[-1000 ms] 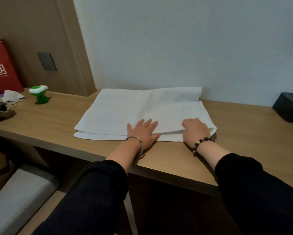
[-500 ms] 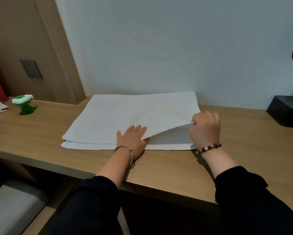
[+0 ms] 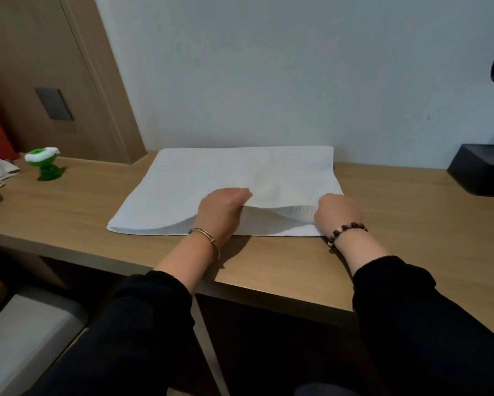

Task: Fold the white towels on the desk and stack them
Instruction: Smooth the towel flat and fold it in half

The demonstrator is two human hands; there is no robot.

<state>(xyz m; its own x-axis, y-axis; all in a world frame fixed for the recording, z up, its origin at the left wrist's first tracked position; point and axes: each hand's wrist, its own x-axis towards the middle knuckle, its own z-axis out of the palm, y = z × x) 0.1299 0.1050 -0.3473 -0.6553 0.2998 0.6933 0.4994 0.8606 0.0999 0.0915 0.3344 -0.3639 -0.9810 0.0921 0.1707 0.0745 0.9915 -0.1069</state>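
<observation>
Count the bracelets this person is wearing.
2: a metal bangle on the left wrist, a beaded bracelet on the right wrist; the sleeves could hide others.

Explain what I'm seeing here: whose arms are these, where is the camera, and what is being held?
There is no machine here: a person in black sleeves works with bare hands. The view comes from a camera worn on their head, looking forward and down. A white towel lies flat in layers on a wooden desk against the wall. The left hand and right hand each grip the near edge of its top layer, raised off the layer beneath. Also on the desk: a small green toy to the left and a black box to the right.
</observation>
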